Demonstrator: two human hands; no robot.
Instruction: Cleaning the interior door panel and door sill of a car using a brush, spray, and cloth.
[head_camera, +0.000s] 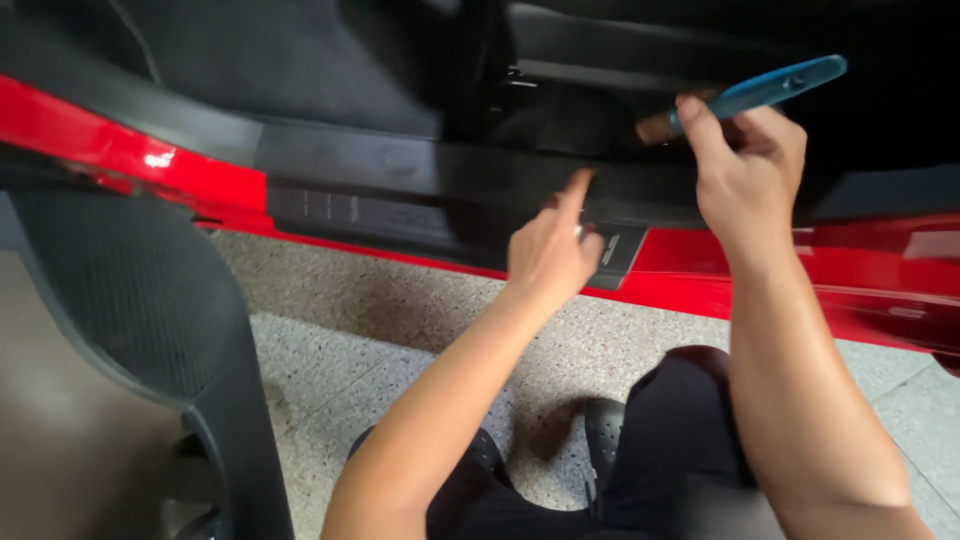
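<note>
A black floor mat (130, 330) stands at the far left on the speckled floor (400, 330), against the red car body (130, 150). Along the body runs the black door sill (400, 170). The left hand (550, 250) is loosely curled and holds nothing, its forefinger pointing up and touching the sill. Just right of it and higher, the right hand (745, 165) is clenched around a blue-handled brush (750, 95). The brush's long axis runs left to right, the handle tilting up to the right, its brown bristle end toward the sill, above the left forefinger. The right hand is the one with the brush; the left is nearer the sill.
</note>
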